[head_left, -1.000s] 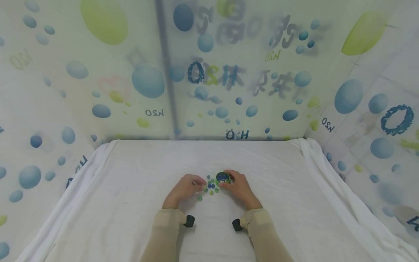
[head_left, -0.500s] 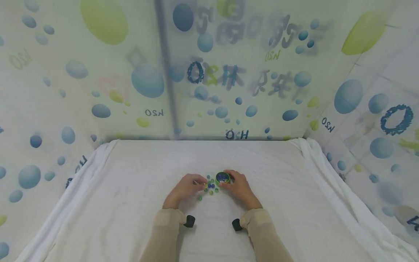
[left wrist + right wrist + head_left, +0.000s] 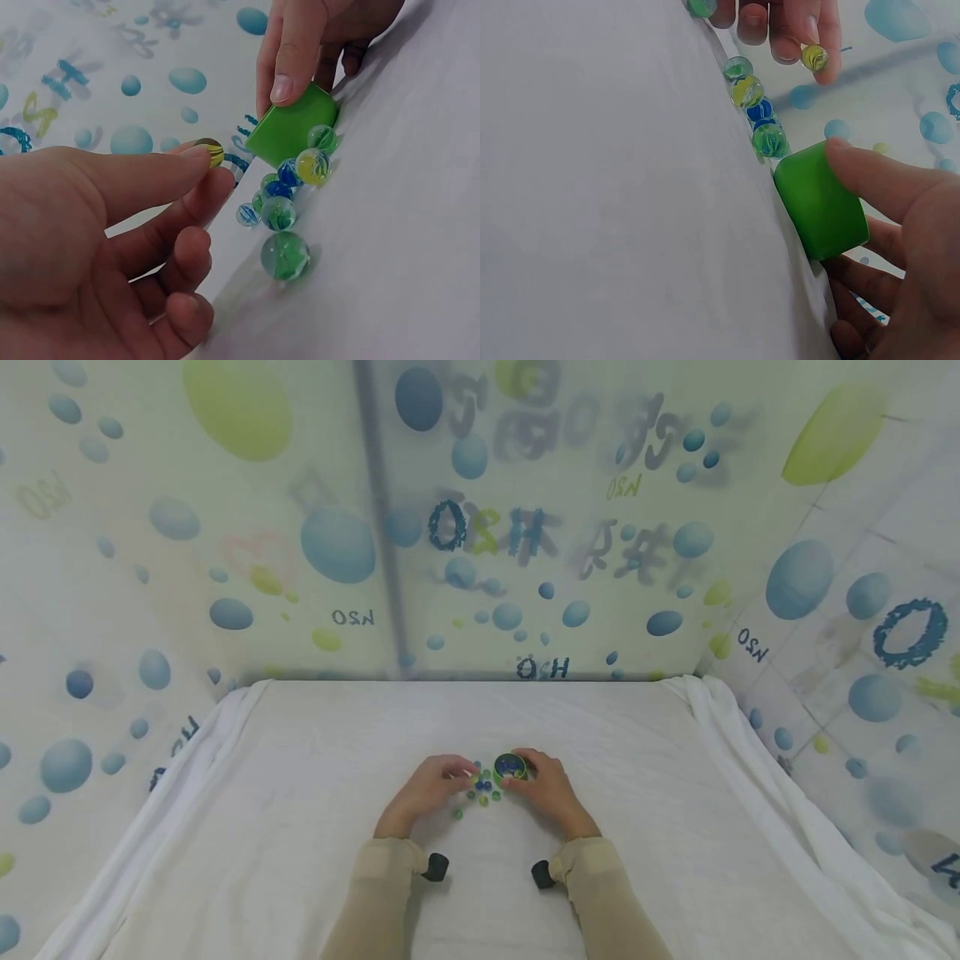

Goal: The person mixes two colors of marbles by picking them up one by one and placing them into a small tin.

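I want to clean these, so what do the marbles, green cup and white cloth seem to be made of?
Marbles: probably glass, smooth and glossy; see-through, with coloured swirls and highlights.
Cup: likely plastic, with a soft sheen; opaque, evenly green, though painted metal can't be ruled out.
Cloth: fabric, matt; it gathers in folds. Fibre unclear.

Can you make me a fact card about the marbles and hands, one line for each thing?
Left hand: pinches a yellow-streaked marble, off the cloth
Right hand: holds the green cup
Cup: opening up; contents hard to tell
Loose marbles: green, blue and yellow, beside the cup
Surface: white cloth
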Action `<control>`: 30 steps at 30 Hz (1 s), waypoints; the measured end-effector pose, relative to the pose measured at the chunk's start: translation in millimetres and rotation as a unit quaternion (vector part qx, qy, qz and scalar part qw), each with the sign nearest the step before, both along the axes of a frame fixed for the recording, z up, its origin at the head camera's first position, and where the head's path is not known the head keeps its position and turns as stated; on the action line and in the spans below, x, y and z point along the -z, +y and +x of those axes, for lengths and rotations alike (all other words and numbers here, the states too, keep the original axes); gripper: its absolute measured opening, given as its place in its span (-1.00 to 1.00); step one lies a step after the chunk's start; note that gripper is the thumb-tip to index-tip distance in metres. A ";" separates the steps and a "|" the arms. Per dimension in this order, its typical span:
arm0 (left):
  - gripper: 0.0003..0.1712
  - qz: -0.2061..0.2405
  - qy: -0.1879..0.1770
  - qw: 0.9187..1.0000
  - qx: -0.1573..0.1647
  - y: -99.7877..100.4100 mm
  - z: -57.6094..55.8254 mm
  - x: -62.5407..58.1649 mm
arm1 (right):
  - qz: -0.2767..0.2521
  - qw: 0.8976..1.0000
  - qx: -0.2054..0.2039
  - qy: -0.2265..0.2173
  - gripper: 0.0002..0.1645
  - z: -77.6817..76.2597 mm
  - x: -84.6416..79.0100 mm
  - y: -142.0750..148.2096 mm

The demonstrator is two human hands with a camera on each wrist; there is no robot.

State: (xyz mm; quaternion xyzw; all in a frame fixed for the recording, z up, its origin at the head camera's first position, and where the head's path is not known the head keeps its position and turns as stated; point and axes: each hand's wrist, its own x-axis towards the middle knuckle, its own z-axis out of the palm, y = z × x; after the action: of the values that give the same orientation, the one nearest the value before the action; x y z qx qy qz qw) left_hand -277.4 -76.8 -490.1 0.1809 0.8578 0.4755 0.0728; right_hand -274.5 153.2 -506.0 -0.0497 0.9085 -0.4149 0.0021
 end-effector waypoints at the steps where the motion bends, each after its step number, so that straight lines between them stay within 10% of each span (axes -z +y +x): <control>1: -0.80 0.002 -0.001 1.000 0.000 0.3 -0.1 0.0 | 0.000 1.000 0.000 0.001 -0.34 0.0 0.1 0.0; 30: -0.77 0.045 -0.029 0.998 -0.028 11.0 -2.8 -3.0 | -0.001 1.000 -0.001 0.007 -0.34 -1.7 2.0 -1.0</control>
State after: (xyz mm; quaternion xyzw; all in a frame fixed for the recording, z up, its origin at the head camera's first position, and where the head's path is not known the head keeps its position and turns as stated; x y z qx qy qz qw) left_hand -280.3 -65.8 -487.1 0.1461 0.8380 0.5203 0.0759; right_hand -276.1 152.2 -508.0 -0.0534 0.9082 -0.4152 -0.0045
